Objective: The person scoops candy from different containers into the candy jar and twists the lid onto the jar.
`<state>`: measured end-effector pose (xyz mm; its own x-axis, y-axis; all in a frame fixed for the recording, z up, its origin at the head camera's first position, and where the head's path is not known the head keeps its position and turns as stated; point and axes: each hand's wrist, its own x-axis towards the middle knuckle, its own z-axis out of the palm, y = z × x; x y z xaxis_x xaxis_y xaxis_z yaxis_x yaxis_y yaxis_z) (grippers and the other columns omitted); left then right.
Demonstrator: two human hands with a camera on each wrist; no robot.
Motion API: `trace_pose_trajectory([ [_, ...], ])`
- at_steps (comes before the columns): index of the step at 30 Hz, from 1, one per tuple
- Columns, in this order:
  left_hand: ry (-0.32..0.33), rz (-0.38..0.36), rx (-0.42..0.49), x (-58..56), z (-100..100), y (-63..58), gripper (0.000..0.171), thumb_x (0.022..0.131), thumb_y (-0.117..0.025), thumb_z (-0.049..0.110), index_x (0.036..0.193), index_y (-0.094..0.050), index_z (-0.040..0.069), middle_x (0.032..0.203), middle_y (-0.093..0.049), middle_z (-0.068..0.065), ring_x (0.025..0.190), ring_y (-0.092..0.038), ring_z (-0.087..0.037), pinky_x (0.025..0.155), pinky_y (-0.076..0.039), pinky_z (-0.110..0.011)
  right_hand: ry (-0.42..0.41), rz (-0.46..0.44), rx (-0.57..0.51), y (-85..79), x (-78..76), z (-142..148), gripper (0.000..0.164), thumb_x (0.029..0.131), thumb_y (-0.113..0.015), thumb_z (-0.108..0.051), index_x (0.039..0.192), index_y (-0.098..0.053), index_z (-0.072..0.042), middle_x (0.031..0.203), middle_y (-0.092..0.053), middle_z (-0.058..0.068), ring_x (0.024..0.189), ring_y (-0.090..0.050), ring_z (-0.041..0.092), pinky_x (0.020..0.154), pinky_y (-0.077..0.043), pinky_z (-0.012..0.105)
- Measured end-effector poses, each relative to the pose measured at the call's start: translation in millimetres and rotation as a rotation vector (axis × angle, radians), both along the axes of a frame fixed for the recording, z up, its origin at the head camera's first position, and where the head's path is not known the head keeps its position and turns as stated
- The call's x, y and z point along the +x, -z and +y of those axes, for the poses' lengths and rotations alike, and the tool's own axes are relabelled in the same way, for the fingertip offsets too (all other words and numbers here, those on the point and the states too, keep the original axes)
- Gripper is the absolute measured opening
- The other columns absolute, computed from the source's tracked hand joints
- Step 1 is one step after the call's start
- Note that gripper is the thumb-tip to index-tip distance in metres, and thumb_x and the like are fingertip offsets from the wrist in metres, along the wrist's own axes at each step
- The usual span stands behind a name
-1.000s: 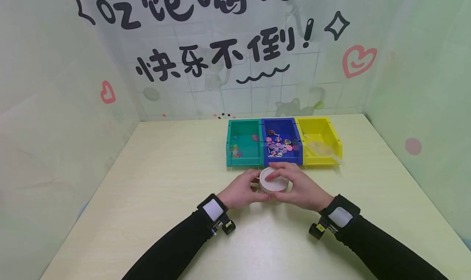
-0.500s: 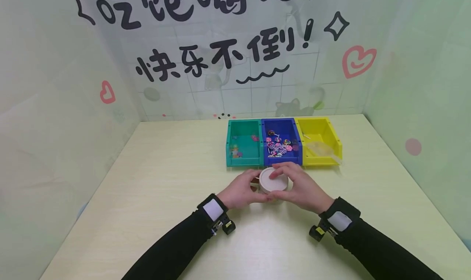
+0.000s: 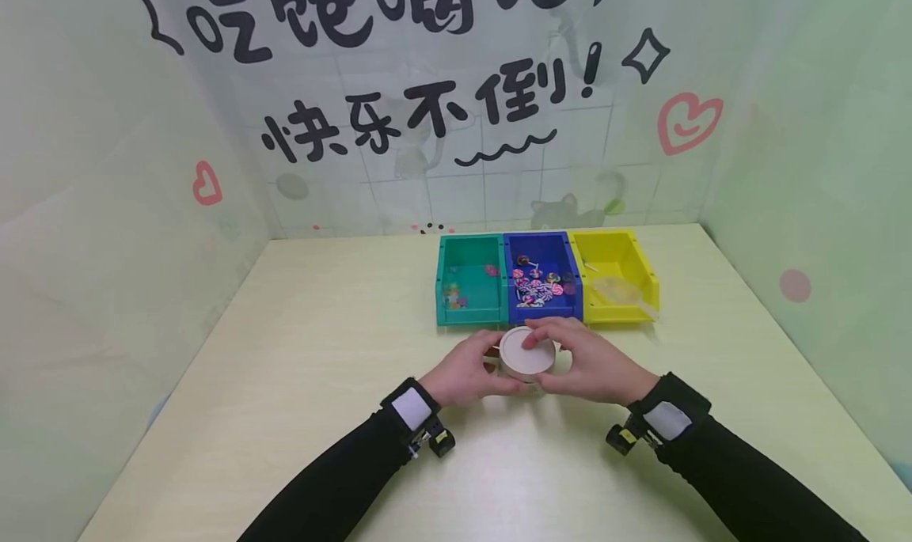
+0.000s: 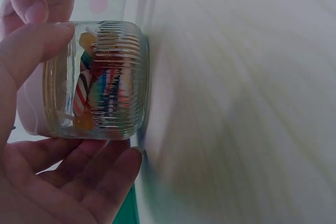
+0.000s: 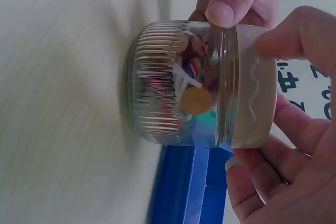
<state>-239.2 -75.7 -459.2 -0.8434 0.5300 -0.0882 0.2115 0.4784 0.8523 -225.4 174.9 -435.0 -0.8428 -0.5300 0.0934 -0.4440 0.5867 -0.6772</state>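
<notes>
A ribbed glass jar [image 4: 113,90] stands upright on the table, holding small colourful candy-like pieces, among them an orange disc [image 5: 196,100] and short white sticks. On its top sits a pale beige lid [image 3: 523,356] with a wavy line round its side. My left hand [image 3: 466,372] grips the glass, thumb on one side and fingers on the other. My right hand [image 3: 602,369] holds the lid, its thumb and fingers around the edge and a fingertip over the top.
Behind the jar stand three joined bins. The green bin [image 3: 473,265] has a few small pieces, the blue bin [image 3: 545,245] many tiny lollipop-like pieces, the yellow bin [image 3: 613,253] a translucent scoop [image 3: 618,290]. Printed curtains [image 3: 427,194] enclose the table [image 3: 342,312].
My right hand has turned slightly at the lid, its wrist shifting a little to the right. The left hand keeps its grip on the jar. The head view has tilted slightly.
</notes>
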Motion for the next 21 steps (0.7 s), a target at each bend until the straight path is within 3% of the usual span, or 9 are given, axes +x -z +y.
trace_pose_trajectory([
  [5, -0.004, -0.003, -0.001, -0.1, -0.6, 0.7, 0.070, 0.094, -0.089, 0.024, 0.155, -0.059, 0.011, 0.142, -0.060, -0.009, 0.133, -0.062, -0.030, 0.114, -0.058, -0.046, 0.042, 0.032, -0.016, 2.4, -0.7, -2.4, 0.034, 0.090, -0.093, -0.032, 0.118, -0.075, -0.023, 0.141, -0.064, 0.012, 0.137, -0.055, 0.037, 0.109, -0.057, 0.063],
  [11, 0.001, -0.005, 0.011, -0.4, 0.3, -0.7, 0.069, 0.094, -0.090, 0.024, 0.155, -0.059, 0.011, 0.142, -0.060, -0.010, 0.135, -0.063, -0.031, 0.117, -0.056, -0.048, 0.123, 0.069, -0.046, 7.1, 1.2, -9.3, 0.039, 0.082, -0.098, -0.042, 0.108, -0.074, -0.024, 0.119, -0.061, 0.004, 0.120, -0.054, 0.026, 0.096, -0.057, 0.049],
  [14, -0.003, -0.006, 0.010, -0.3, 0.3, -1.0, 0.068, 0.094, -0.089, 0.024, 0.154, -0.059, 0.011, 0.142, -0.060, -0.010, 0.135, -0.062, -0.031, 0.116, -0.056, -0.048, 0.114, 0.088, -0.019, 5.8, 2.0, -8.9, 0.039, 0.084, -0.097, -0.043, 0.110, -0.074, -0.025, 0.130, -0.065, 0.007, 0.129, -0.054, 0.032, 0.104, -0.055, 0.056],
  [18, -0.007, -0.004, -0.006, 0.3, 0.0, -1.6, 0.069, 0.094, -0.089, 0.023, 0.155, -0.059, 0.012, 0.143, -0.060, -0.009, 0.135, -0.061, -0.030, 0.114, -0.057, -0.047, 0.057, 0.095, 0.014, 2.4, 2.3, -5.8, 0.035, 0.087, -0.093, -0.033, 0.116, -0.073, -0.026, 0.156, -0.063, 0.011, 0.146, -0.048, 0.039, 0.116, -0.044, 0.069],
  [21, -0.005, -0.003, -0.011, 0.5, -0.1, -2.0, 0.069, 0.094, -0.089, 0.022, 0.155, -0.058, 0.011, 0.142, -0.060, -0.009, 0.135, -0.061, -0.030, 0.114, -0.057, -0.046, 0.037, 0.102, 0.018, 2.3, 2.1, -5.6, 0.036, 0.086, -0.092, -0.026, 0.116, -0.073, -0.027, 0.157, -0.064, 0.010, 0.148, -0.048, 0.038, 0.117, -0.040, 0.068],
])
